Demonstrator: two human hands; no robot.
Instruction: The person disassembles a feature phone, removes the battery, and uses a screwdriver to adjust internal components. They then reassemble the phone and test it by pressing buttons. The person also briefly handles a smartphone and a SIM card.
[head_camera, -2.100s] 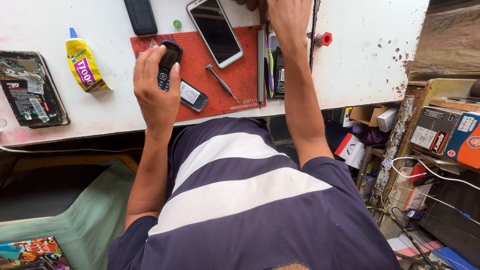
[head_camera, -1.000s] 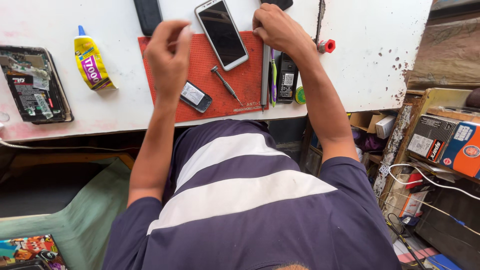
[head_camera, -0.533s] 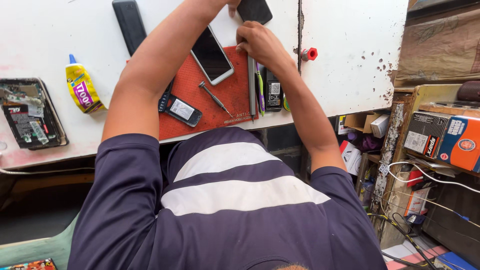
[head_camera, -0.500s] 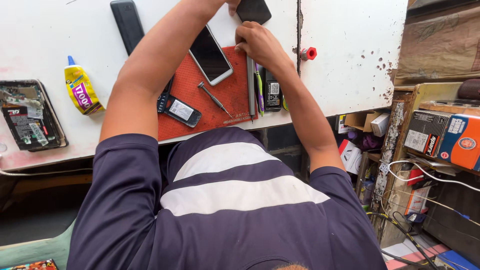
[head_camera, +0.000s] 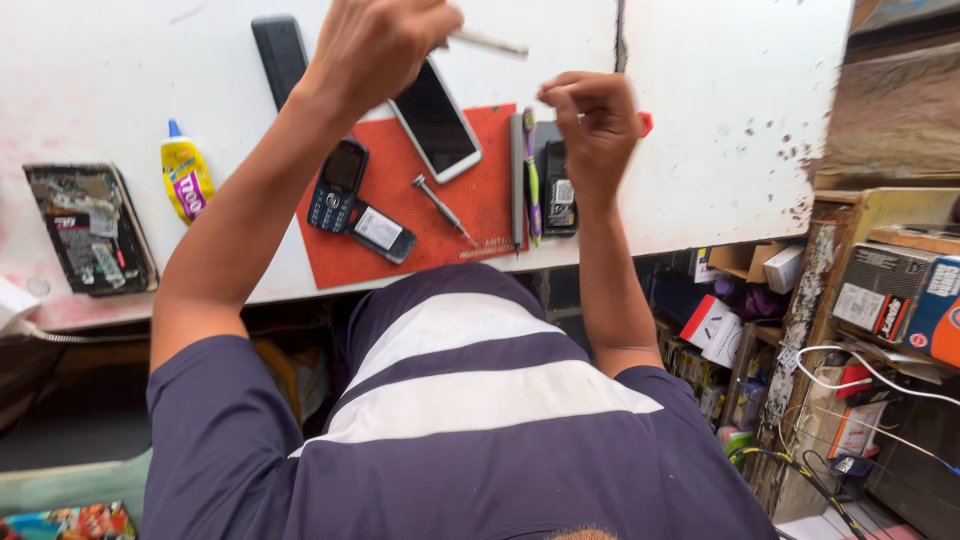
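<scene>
The single view comes from a camera on the person's head, looking steeply down over the striped shirt (head_camera: 470, 420) that fills the lower half of the frame, and forward onto the white table (head_camera: 720, 130) across the top. It sits close: the left hand (head_camera: 380, 45) reaches the top edge and the right hand (head_camera: 595, 125) is upper centre, both above the red mat (head_camera: 480, 200). Cluttered shelves (head_camera: 850, 330) run down the right side of the frame.
</scene>
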